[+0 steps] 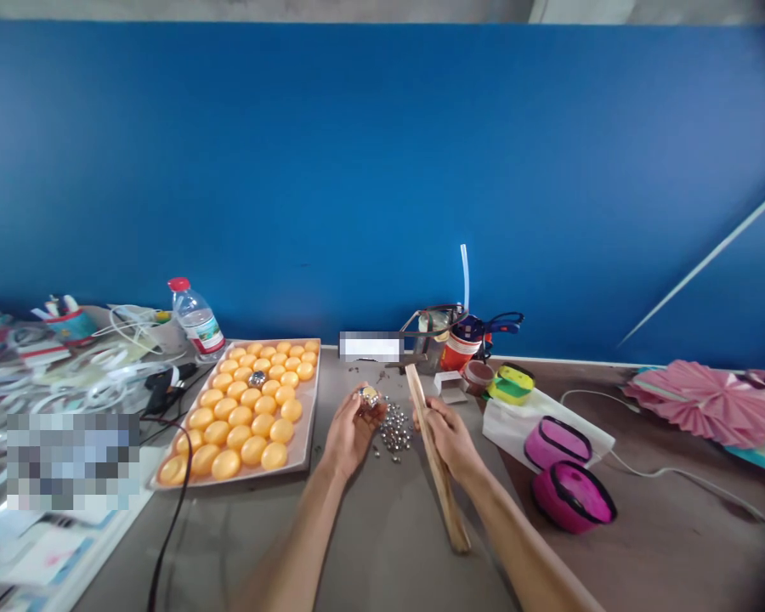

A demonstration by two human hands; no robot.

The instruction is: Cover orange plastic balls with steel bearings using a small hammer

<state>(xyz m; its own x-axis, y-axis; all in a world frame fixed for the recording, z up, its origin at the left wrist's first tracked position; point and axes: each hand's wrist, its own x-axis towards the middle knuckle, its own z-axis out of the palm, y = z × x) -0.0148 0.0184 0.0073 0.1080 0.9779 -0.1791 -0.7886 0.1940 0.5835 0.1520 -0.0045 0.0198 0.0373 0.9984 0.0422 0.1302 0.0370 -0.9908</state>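
Tray [310, 433]: holds yellow balls [248, 408], left of both hands; a nudge could set them rolling.
Left hand [350, 432]: fingers closed around a shiny ball [370, 396] just above the desk [382, 527]; it might slip free.
Beads [395, 432]: loose silver pile between the hands; easily scattered.
Right hand [451, 435]: clamped on a wooden stick [439, 476], which could sweep the pile.

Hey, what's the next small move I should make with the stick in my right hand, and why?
Probably tip the top end of the wooden stick toward the small shiny piece in your left hand. Your right hand already grips the stick close beside it, and the metal beads lie between both hands.
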